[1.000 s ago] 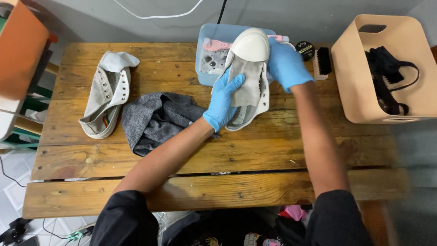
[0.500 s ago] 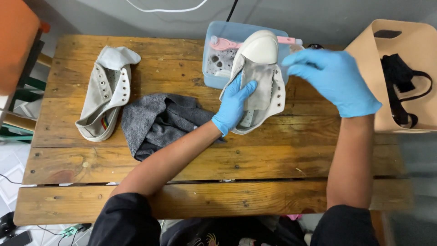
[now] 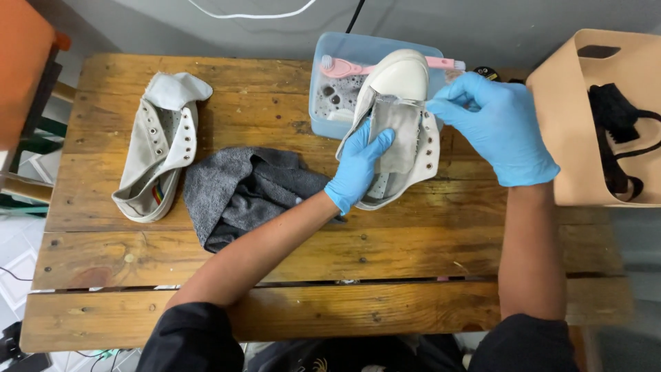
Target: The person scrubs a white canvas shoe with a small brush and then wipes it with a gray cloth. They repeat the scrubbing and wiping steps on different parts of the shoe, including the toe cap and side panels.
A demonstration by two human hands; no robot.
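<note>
Presently left hand [image 3: 358,165] clamps white sneaker [image 3: 398,124] side, right hand [image 3: 499,124] pinches its tongue [image 3: 398,134]; advisable: brace firmly, pull gently.

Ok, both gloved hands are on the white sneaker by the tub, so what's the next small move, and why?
Probably take the pink toothbrush lying across the soapy blue plastic tub. The left hand already steadies the white canvas sneaker on the wooden table, with its fingers inside. The right hand pinches the tongue's edge back, baring it, and neither hand holds a tool.
</note>
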